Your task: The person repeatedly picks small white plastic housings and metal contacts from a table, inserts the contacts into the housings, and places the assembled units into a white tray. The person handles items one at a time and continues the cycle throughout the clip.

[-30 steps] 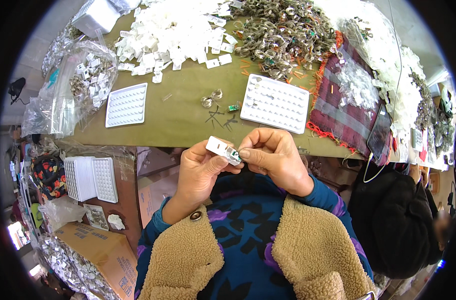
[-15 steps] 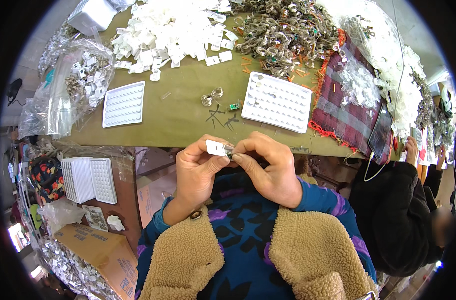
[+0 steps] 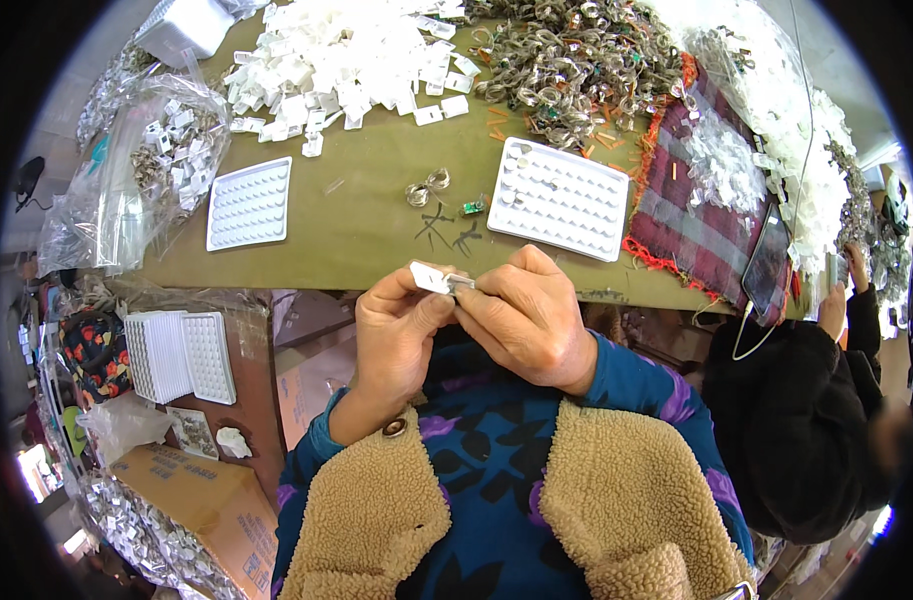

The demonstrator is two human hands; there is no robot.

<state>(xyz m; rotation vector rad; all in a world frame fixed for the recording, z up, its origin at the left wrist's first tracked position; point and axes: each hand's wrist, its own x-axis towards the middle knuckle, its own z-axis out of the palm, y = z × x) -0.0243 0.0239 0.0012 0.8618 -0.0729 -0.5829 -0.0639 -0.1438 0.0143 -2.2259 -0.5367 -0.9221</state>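
Observation:
Between thumb and fingers, my left hand (image 3: 396,325) pinches a small white plastic housing (image 3: 429,277) with a slot in its face. My right hand (image 3: 534,325) is closed at the housing's right side, its fingertips on a small greyish part (image 3: 460,284) that meets the housing. How far the two parts fit together is hidden by the fingers. On the table just beyond my hands lie a coiled wire (image 3: 417,194) and a small green circuit board (image 3: 473,207). To their right stands a white dimpled tray (image 3: 559,205) with a few small round pieces in it.
Another white tray (image 3: 248,205) lies left. Behind are heaps of white housings (image 3: 341,60) and coiled wires (image 3: 576,65). A plaid cloth (image 3: 691,220) with a phone (image 3: 764,262) is at right, near a person in black (image 3: 796,430). Stacked trays (image 3: 156,358) and a carton (image 3: 191,500) sit lower left.
The white housing has tilted in my left fingers. My right hand has turned and risen slightly, with its fingers more curled over the small part. The neighbouring person's hands have shifted.

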